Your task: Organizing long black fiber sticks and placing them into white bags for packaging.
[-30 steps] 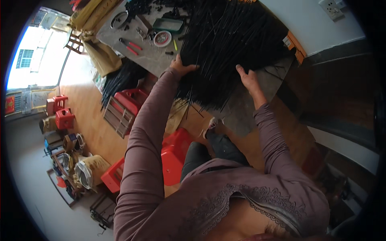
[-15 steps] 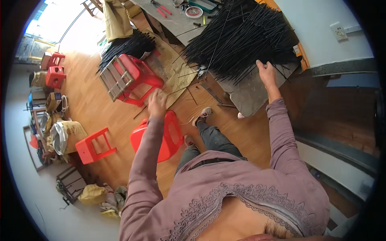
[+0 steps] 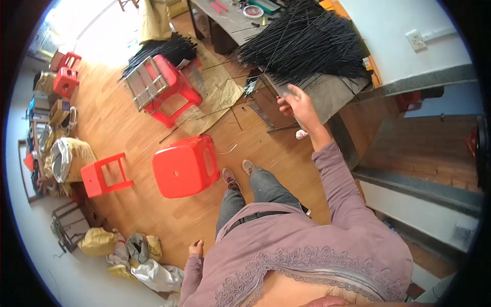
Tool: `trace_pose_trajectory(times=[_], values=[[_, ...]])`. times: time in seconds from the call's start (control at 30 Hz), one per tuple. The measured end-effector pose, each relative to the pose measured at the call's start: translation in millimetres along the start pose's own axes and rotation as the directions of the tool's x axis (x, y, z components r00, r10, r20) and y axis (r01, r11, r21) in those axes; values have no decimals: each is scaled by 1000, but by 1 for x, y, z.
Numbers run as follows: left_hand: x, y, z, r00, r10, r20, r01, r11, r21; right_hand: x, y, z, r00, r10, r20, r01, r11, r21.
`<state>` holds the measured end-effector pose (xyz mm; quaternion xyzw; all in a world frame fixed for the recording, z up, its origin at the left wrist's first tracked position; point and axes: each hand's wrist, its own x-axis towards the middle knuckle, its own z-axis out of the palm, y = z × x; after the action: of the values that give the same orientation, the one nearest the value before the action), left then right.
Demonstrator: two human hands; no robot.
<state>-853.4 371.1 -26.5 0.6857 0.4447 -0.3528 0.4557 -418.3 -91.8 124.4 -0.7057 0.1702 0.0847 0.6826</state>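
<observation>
Item: heap, long thin black rods (image 3: 307, 46), on grey flat-topped desk (image 3: 330, 97), approx. 1 o'clock. Handling (est.): singly light, springy, poss. slippery; bundle heavier; best held mid-length. R hand (image 3: 300, 108): grip released, empty, nr desk edge. L hand (image 3: 196, 249): 7 o'clock, grip can't tell.

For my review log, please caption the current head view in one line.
Right hand near a grey table heaped with thin black rods; left hand well away from both.

A workshop: long, thin black rods (image 3: 309, 46) heaped on a grey tabletop (image 3: 326, 98), with red-handled pliers (image 3: 221, 5), it seems, by its left edge.
</observation>
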Motion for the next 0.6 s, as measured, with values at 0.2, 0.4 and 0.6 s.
trace_pose_trajectory(times=[0.2,0.4,0.6], values=[[-28,-75,92,999,3,39,13,914,-406,15,135,43,921,228,315,44,745,-666],[-99,-74,113,992,-91,-88,52,927,-370,-129,186,85,441,645,624,443,448,-777],[-90,-107,100,991,-99,-90,31,823,-568,-159,206,128,309,537,785,576,551,-604]])
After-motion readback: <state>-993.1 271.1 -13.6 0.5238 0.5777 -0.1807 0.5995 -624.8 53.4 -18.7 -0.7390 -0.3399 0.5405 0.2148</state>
